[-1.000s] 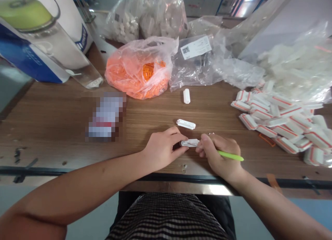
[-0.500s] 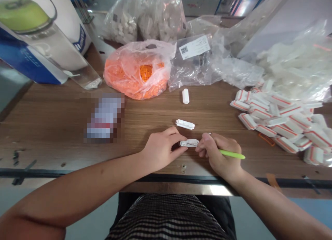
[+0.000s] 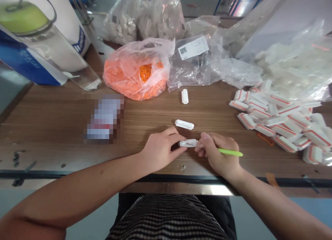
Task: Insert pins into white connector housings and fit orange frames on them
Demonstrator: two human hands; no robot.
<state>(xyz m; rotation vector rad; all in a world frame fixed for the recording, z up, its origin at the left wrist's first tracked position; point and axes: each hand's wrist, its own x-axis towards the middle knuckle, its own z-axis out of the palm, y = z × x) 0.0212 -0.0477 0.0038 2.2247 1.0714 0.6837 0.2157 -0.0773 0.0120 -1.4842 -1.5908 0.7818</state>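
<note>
1. The left hand (image 3: 160, 150) is pinching a white plastic strip (image 3: 187, 143) near the front edge of the table (image 3: 145, 112).
2. The right hand (image 3: 218, 153) is gripping a green pen (image 3: 230, 152), bringing its tip against the strip.

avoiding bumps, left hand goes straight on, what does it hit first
The left hand would probably meet the white plastic piece at its fingertips, then the right hand; depth is unclear.
</note>
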